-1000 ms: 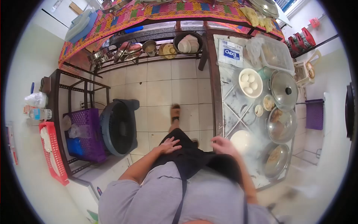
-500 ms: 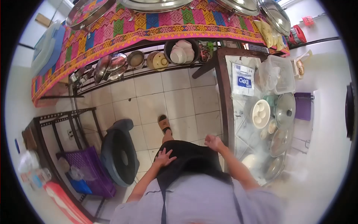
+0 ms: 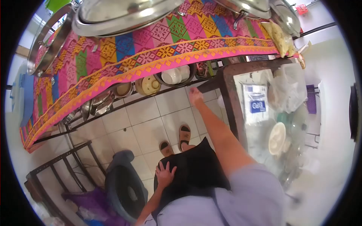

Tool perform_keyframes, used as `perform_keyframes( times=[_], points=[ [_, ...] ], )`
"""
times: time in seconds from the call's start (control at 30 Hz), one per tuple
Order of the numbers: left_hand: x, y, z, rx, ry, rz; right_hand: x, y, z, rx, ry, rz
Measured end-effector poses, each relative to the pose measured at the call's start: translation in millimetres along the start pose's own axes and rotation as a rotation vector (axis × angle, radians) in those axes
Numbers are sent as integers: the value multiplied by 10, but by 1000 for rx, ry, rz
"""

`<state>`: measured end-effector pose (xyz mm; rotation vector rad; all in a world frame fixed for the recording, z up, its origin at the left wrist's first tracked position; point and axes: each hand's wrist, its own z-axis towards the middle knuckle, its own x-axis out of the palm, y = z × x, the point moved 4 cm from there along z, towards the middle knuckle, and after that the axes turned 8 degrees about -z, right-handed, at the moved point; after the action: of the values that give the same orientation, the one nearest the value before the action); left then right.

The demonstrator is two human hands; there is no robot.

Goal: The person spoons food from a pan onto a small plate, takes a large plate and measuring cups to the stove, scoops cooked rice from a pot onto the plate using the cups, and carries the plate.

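Observation:
My left hand [image 3: 165, 174] lies with spread fingers on the dark apron [image 3: 192, 167] at my front. Stretched forward, my right hand [image 3: 195, 95] is over the tiled floor near the edge of the cloth-covered table; its fingers look curled, and what they hold, if anything, is too small to make out. Just beyond it on the lower rack sits a dark basin [image 3: 193, 77] with white bowls [image 3: 175, 75] in it. Beside the basin is a yellowish round pot [image 3: 148, 86].
A patterned cloth [image 3: 166, 34] with large metal serving dishes [image 3: 120, 17] spans the front. On the right table stand a white-and-blue packet [image 3: 256, 105], a plastic bag [image 3: 288, 88] and a bowl of eggs [image 3: 277, 138]. A fan [image 3: 126, 188] is at the left, by a metal rack [image 3: 62, 162].
My view has moved closer to the cloth-covered table. The right arm has stretched forward toward it, while the left hand stays at the apron. Both sandalled feet now show.

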<state>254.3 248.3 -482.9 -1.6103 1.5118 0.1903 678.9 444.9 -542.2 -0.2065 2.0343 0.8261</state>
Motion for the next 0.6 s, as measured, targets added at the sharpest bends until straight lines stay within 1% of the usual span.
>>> perform_keyframes(
  times=[0.07, 0.1, 0.17, 0.27, 0.3, 0.37, 0.43, 0.5, 0.53, 0.57, 0.6],
  points=[
    [-112, -102, 221, 41, -153, 126, 207, -69, 684, 88, -101, -41],
    [-121, -134, 341, 47, -170, 127, 337, -150, 997, 75, -112, -34],
    [-146, -114, 575, 2, -184, 62, 590, -432, 1604, 173, -329, 107],
    [-85, -111, 822, -37, -180, 141, 870, -922, 2370, 205, -500, 139],
    [-71, -58, 883, -45, -198, 160, 908, -1045, 2538, 192, -530, 71],
    [28, 53, 966, -68, -168, 238, 1001, -1228, 2816, 118, -546, -253],
    [115, 162, 1054, -87, -193, 263, 1077, -1382, 3052, 115, -475, -449],
    [184, 267, 1122, -103, -276, 298, 1090, -1460, 3337, 202, -244, -430],
    [205, 290, 1157, -108, -271, 304, 1147, -1536, 3476, 293, -22, -419],
    [208, 293, 1198, -87, -284, 310, 1156, -1548, 3594, 297, -17, -416],
    [199, 287, 1220, -65, -295, 317, 1218, -1541, 3685, 180, 143, -810]
  ],
)
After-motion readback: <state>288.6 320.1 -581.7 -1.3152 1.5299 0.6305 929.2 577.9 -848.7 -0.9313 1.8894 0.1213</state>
